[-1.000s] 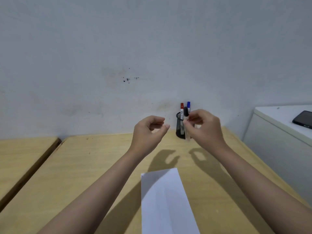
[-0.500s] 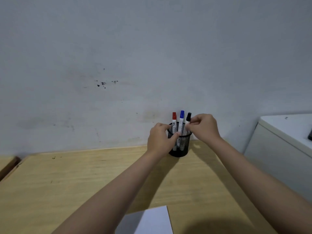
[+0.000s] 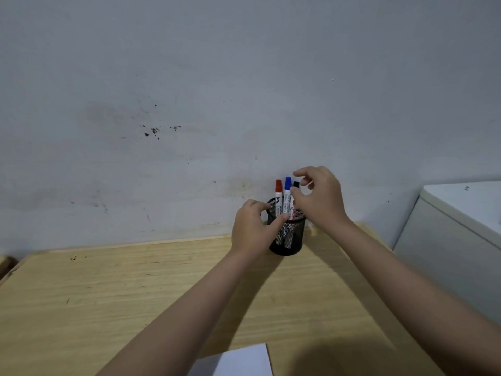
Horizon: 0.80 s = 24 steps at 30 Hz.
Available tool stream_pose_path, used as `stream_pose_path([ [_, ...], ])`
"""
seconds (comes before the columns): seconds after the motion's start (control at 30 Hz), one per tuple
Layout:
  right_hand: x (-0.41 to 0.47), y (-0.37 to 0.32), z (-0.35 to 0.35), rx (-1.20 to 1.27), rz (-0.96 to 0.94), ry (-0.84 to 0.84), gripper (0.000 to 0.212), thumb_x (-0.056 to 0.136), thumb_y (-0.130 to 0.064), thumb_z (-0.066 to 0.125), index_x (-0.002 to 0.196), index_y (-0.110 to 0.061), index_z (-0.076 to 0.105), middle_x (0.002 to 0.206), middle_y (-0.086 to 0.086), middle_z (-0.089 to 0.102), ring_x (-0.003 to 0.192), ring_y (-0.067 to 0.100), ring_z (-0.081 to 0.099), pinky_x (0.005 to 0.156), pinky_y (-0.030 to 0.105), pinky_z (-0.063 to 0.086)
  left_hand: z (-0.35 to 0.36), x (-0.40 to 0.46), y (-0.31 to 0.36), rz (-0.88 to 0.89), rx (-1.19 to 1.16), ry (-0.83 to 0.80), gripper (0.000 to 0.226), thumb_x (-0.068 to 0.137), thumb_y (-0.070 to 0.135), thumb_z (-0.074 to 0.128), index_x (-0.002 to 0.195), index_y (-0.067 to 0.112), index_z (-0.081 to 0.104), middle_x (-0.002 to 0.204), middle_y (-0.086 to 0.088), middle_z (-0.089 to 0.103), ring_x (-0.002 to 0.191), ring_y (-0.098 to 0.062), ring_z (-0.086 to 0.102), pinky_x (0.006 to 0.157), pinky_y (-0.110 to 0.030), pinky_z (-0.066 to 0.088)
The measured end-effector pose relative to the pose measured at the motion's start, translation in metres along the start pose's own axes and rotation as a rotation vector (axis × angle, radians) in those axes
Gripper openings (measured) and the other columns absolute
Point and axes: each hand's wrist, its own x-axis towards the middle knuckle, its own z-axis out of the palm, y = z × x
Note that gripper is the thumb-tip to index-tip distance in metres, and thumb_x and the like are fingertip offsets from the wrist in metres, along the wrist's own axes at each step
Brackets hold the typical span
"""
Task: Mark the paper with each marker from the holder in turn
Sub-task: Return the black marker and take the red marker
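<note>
Black marker [image 3: 295, 184] released into holder [image 3: 294, 241]; right hand [image 3: 315, 198] open above, left hand [image 3: 250, 229] gripping holder.

Red [image 3: 278, 185], blue [image 3: 287, 183], blk [image 3: 296, 184] markers upright in blk mesh holder [image 3: 294, 244]; white paper [image 3: 244, 362] at near edge.

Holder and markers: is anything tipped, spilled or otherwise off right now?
Nothing stands out. The black mesh holder stands upright on the table, steadied by the left hand. The red marker, blue marker and black marker all stand capped inside it. The right hand hovers at the caps, fingers loosely open. Only a corner of the paper shows.
</note>
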Motion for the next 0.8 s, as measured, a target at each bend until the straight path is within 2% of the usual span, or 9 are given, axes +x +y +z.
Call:
stream_pose_path([
  [0.1,0.009,-0.007,0.01,-0.145,-0.072,-0.154,0.032,0.081,-0.019,0.062,0.113,-0.021,0.065,0.089,0.005,0.06,0.095,0.028,0.053,0.08,0.037,0.044,-0.001,-0.001,0.0,0.001,-0.022,0.003,0.042,0.074,0.041,0.072,0.103,0.012,0.067,0.104,-0.003,0.063,0.094,-0.015,0.056,0.083,-0.031,0.049],
  [0.2,0.014,-0.009,0.019,-0.249,-0.061,-0.217,0.029,0.085,-0.024,0.059,0.113,-0.023,0.066,0.097,0.009,0.059,0.102,0.03,0.051,0.082,0.038,0.04,-0.001,-0.001,-0.001,0.013,-0.026,0.005,0.042,0.074,0.041,0.072,0.103,0.011,0.067,0.104,-0.004,0.063,0.093,-0.015,0.056,0.083,-0.031,0.049],
  [0.33,0.011,-0.006,0.023,-0.227,-0.062,-0.204,0.017,0.083,-0.022,0.06,0.096,-0.017,0.069,0.092,0.007,0.059,0.097,0.028,0.053,0.081,0.038,0.043,0.001,-0.001,-0.003,0.027,-0.023,0.007,0.044,0.073,0.042,0.072,0.103,0.011,0.067,0.104,-0.004,0.063,0.097,-0.017,0.058,0.085,-0.033,0.05],
  [0.47,0.013,-0.002,0.024,-0.211,-0.052,-0.176,0.026,0.083,-0.022,0.061,0.108,-0.019,0.066,0.092,0.007,0.063,0.096,0.028,0.055,0.08,0.037,0.043,0.002,-0.001,-0.003,0.015,-0.031,0.012,0.044,0.073,0.043,0.072,0.103,0.011,0.067,0.104,-0.003,0.063,0.097,-0.015,0.057,0.085,-0.033,0.05],
  [0.53,0.016,-0.002,0.024,-0.23,-0.056,-0.191,0.021,0.083,-0.023,0.061,0.102,-0.019,0.068,0.092,0.007,0.064,0.095,0.028,0.055,0.078,0.035,0.04,0.002,-0.001,-0.004,0.017,-0.027,0.013,0.044,0.073,0.043,0.071,0.103,0.012,0.067,0.104,-0.003,0.063,0.098,-0.015,0.058,0.085,-0.032,0.05],
  [0.67,0.017,-0.006,0.02,-0.125,-0.051,-0.168,0.006,0.077,-0.018,0.067,0.081,-0.021,0.063,0.073,-0.001,0.06,0.074,0.02,0.056,0.067,0.03,0.041,0.002,-0.001,-0.003,0.01,-0.023,-0.001,0.044,0.074,0.044,0.07,0.104,0.012,0.067,0.105,-0.003,0.063,0.099,-0.016,0.057,0.085,-0.033,0.051],
  [0.73,0.015,-0.008,0.016,-0.062,-0.014,-0.167,0.008,0.075,-0.016,0.069,0.077,-0.02,0.062,0.066,-0.004,0.059,0.064,0.014,0.056,0.061,0.027,0.043,0.002,-0.001,-0.002,0.01,-0.005,-0.003,0.046,0.074,0.046,0.069,0.105,0.012,0.066,0.107,-0.003,0.063,0.101,-0.017,0.057,0.085,-0.035,0.051],
  [0.8,0.012,-0.011,0.011,-0.015,0.005,-0.148,0.008,0.074,-0.013,0.07,0.08,-0.016,0.066,0.064,-0.004,0.06,0.062,0.013,0.058,0.06,0.024,0.045,0.001,-0.001,-0.001,0.008,0.03,-0.014,0.048,0.075,0.046,0.068,0.107,0.011,0.065,0.109,-0.004,0.062,0.103,-0.02,0.057,0.087,-0.037,0.05],
])
